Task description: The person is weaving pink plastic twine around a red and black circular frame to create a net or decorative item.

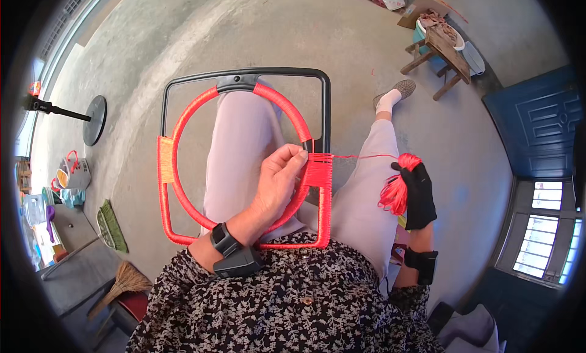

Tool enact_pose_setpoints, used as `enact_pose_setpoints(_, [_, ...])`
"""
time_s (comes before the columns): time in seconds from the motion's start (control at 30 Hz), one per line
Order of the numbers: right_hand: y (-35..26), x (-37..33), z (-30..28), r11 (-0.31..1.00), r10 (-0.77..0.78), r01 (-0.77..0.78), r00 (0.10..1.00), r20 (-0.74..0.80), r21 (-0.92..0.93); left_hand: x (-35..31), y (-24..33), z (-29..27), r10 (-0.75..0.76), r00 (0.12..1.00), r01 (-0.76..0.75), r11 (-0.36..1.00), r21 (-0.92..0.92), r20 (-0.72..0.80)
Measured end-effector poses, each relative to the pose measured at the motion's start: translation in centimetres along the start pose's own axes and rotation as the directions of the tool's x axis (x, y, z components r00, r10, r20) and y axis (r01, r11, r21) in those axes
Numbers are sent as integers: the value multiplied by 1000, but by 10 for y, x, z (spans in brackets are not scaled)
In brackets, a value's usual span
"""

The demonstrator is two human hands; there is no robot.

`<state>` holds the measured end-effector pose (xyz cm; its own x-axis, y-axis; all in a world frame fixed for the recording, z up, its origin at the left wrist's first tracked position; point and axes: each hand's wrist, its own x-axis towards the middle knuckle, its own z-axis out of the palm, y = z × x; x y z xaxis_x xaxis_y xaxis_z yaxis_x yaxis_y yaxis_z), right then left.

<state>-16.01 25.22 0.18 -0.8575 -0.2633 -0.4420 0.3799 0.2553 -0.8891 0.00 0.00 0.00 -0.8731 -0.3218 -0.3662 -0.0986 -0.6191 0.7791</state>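
A black frame [326,102] with rounded corners and a ring inside it rests across my lap. Glossy red cord [284,104] is wrapped round much of the ring and the lower frame; an orange-red wrapped band [165,159] joins them at the left. My left hand [282,173], bare, pinches the ring's right side where red strands [320,170] bridge ring and frame. From there one strand runs taut to my right hand [419,193]. In a black glove, that hand is closed on a loose bundle of red cord [394,194], apart from the frame.
A wooden stool [444,54] stands at the far right beside a tub [421,35]. A blue door [537,118] is on the right. To the left are a round black stand base [94,121], a basket [74,173], a green brush [112,226] and a straw broom [127,280].
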Motion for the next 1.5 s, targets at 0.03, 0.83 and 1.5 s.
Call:
enact_pose_setpoints(0.03, [-2, -7, 5, 988, -108, 125, 980, 170, -93, -2, 0, 1, 25, 1000, -25, 1000, -5, 2])
enact_pose_setpoints(0.83, [-24, -18, 160, 728, -630, 682, 705, 325, -69, -11, 15, 9, 874, 456, -666, 208, 716, 171])
enact_pose_setpoints(1.5, [58, 77, -47, 829, -269, 225, 963, 14, 513, 2, -3, 1, 30, 997, -31, 999, -16, -67])
